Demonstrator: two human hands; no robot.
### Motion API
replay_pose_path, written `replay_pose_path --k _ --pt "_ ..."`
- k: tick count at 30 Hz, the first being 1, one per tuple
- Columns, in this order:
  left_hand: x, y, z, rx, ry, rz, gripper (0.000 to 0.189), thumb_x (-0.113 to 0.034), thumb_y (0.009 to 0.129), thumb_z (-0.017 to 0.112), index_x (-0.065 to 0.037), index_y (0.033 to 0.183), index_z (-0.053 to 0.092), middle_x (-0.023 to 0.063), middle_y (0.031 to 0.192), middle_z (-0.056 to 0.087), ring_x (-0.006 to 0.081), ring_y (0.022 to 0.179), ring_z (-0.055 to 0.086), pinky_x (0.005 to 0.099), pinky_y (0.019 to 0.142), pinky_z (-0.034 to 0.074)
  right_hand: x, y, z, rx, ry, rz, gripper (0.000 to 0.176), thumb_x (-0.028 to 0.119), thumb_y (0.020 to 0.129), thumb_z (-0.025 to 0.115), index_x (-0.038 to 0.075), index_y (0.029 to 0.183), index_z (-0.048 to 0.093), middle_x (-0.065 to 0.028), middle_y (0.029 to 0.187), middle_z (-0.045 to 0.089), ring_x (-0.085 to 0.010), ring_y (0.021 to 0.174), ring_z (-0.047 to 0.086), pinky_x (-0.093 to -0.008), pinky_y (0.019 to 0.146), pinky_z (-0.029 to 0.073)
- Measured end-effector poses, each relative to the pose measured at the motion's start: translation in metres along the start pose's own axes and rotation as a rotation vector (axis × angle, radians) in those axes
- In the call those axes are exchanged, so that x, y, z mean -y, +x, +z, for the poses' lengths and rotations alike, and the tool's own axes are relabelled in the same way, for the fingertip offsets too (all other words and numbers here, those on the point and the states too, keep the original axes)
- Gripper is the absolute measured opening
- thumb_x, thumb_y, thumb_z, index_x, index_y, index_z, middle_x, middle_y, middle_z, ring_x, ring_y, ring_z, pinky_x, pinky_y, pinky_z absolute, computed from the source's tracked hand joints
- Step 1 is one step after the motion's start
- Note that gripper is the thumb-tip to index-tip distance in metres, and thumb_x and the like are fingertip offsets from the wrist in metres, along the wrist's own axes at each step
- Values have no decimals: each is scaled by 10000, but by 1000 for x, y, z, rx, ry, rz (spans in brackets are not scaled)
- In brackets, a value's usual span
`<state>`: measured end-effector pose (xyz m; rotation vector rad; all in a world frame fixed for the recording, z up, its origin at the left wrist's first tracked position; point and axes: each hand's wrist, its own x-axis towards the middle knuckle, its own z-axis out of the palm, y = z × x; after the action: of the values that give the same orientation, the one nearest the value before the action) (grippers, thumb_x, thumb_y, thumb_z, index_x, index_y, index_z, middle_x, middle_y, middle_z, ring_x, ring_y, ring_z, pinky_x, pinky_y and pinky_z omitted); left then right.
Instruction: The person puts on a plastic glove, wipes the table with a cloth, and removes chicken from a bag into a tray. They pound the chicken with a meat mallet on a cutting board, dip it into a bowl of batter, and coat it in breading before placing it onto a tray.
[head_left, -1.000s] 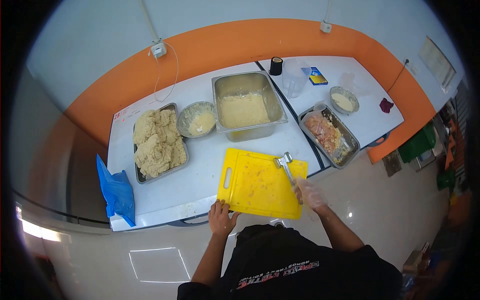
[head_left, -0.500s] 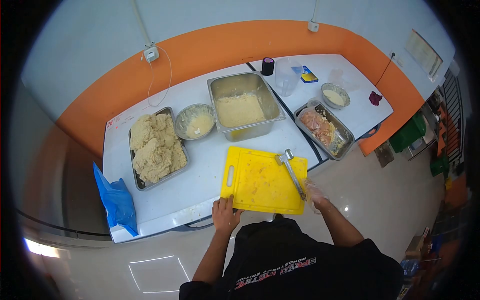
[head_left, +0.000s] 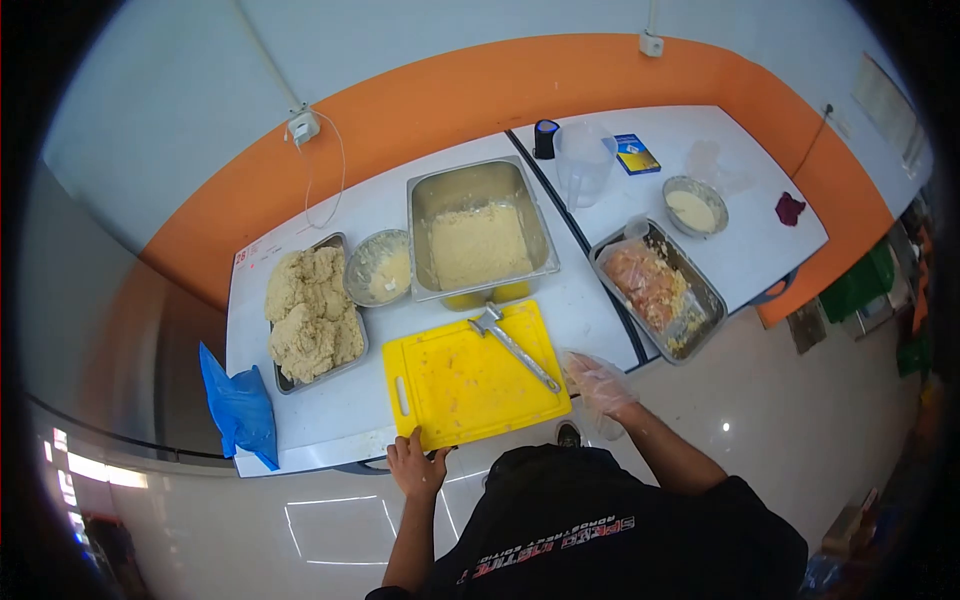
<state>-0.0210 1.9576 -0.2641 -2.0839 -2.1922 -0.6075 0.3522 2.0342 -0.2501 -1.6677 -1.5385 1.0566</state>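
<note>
A yellow cutting board (head_left: pixel 460 385) with scraps of food on it lies tilted at the table's front edge. My bare left hand (head_left: pixel 415 468) grips its near left corner, fingertips on top and the thumb at the edge. A metal meat mallet (head_left: pixel 522 358) rests on the right part of the board, its head toward the back. My right hand (head_left: pixel 595 388), in a clear plastic glove, is just beyond the board's right edge with fingers stretched out, holding nothing that I can see.
Behind the board stands a deep steel pan (head_left: pixel 540 235) of pale flour. A bowl (head_left: pixel 378 268) and a heaped tray of breading (head_left: pixel 315 315) are left, beside a blue bag (head_left: pixel 242 410). To the right are a tray of raw meat (head_left: pixel 645 285), a batter bowl (head_left: pixel 695 207) and a clear jug (head_left: pixel 585 160).
The cutting board has shifted left and turned on the table, carrying the mallet. My left hand moved with its corner. My right hand has come away from the mallet's handle.
</note>
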Motion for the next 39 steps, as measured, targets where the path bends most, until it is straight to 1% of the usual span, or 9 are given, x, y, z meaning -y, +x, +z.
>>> replay_pose_path --k 6,16,22,25,27,28,33,37,39 --pt "-27 1 7 13 -9 -68 672 -259 669 853 -36 1242 583 208 1128 552 397 1085 515 486 929 409 -1 9 -88 50 776 246 475 433 999 549 46 1272 579 -61 1006 656 -124 821 628 -280 750 521" --pt "-53 4 19 48 -28 -76 923 -397 674 843 -81 1432 419 219 1419 399 438 1308 380 555 1063 321 -146 82 -311 -665 568 -177 333 70 936 522 26 1261 581 -94 1030 676 -140 842 643 -284 709 556" --pt "-43 8 22 34 -170 -129 1064 -262 584 912 -54 1466 353 251 1440 390 448 1355 354 511 1105 343 -193 191 -380 -702 589 245 367 308 974 516 50 1218 612 -88 869 651 -177 659 619 -316 561 504" --pt "-44 11 16 105 -123 -244 1085 -295 570 923 -19 1455 359 273 1401 444 450 1329 389 509 1090 361 -216 232 -388 -561 431 292 320 257 942 558 28 1150 643 -93 813 643 -177 603 600 -329 538 494" --pt "-48 14 12 106 -120 -279 1092 -304 564 926 -13 1452 360 275 1396 449 452 1322 395 509 1092 357 -209 237 -388 -369 -1023 113 216 144 900 578 5 1049 649 -94 750 625 -178 530 563 -314 472 458" --pt "-49 15 10 120 -129 -286 1100 -314 558 929 -7 1449 362 276 1392 455 454 1316 401 510 1093 354 -222 245 -389 -354 -1023 87 216 144 900 578 5 1049 649 -94 750 625 -178 530 563 -314 472 458" --pt "-43 4 18 100 -71 -252 1026 -372 654 871 -14 1458 344 267 1463 407 465 1347 363 549 1112 310 -188 250 -364 -459 482 324 123 12 856 514 6 927 613 -88 694 607 -139 456 509 -273 368 371" --pt "-47 2 19 110 -55 -302 1019 -318 665 869 -12 1469 321 247 1481 395 449 1373 327 538 1125 293 -172 262 -345 -448 274 411 161 17 877 467 12 934 617 -78 689 602 -116 454 503 -256 368 377" --pt "-50 1 17 95 -40 -282 1015 -293 667 875 -4 1465 319 264 1446 407 456 1341 354 533 1111 308 -126 247 -333 -515 709 470 191 53 913 432 30 928 621 -59 684 593 -96 441 486 -228 373 378"
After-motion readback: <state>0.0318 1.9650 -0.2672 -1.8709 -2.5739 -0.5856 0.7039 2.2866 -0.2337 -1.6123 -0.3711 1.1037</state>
